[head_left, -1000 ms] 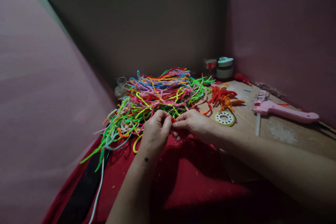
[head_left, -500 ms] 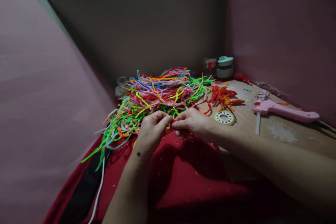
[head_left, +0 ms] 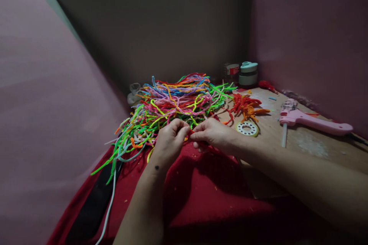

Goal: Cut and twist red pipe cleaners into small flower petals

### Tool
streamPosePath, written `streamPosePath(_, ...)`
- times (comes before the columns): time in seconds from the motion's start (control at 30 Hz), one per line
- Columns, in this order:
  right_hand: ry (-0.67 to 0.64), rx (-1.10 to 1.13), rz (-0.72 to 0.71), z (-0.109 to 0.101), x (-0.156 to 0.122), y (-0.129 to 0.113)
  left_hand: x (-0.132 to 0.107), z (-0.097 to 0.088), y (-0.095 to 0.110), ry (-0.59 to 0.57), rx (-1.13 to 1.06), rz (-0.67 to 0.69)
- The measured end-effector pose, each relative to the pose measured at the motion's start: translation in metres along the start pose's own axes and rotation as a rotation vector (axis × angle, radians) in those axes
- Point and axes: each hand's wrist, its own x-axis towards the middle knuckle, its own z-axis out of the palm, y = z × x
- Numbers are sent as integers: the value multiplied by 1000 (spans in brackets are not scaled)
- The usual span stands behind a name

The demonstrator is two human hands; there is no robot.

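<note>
Over a red cloth (head_left: 207, 203), the left hand (head_left: 171, 138) and right hand (head_left: 212, 134) are nearly together, both pinching a mostly hidden red stem (head_left: 190, 133) between them; small, gentle finger movements seem best. A heap (head_left: 172, 101) of coloured stems crowds just beyond; rightward, a pink glue gun (head_left: 314, 120) and tape roll (head_left: 239, 129) leave the fingers free.

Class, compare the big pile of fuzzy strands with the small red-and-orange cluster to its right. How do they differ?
Size: the big pile is far larger than the small cluster.
Colour: the big pile mixes green, pink, yellow, blue and more; the small cluster is mainly red and orange.
Length: the big pile has many long strands; the small cluster's pieces look short.
Shared: both look fuzzy and include red and orange.
</note>
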Motion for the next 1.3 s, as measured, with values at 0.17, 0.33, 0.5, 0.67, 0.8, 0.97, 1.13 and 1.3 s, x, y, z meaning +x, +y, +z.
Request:
streamPosePath(0.17,-18,153,-45,0,-1,-2,0,-1,0,-100,-465,-138)
streamPosePath(0.33,-48,65,-39,0,0,1,2,3,1,33,-330,-122)
streamPosePath(0.5,-3,90,-7,1,-1,1,2,3,2,80,-317,-118)
streamPosePath(0.67,-51,85,-34,2,-4,-2,0,-2,1,-40,-586,-187)
streamPosePath(0.8,-161,229,-101,0,-2,1,1,-4,2,-26,-650,-204)
streamPosePath(0.97,-258,368,-60,-2,0,4,1,-4,3,3,-673,-223)
streamPosePath(1.13,-287,360,-4,-2,0,5,1,-2,5,72,-477,-177)
streamPosePath(1.3,-238,282,14,-1,0,3,0,2,6,99,-330,-121)
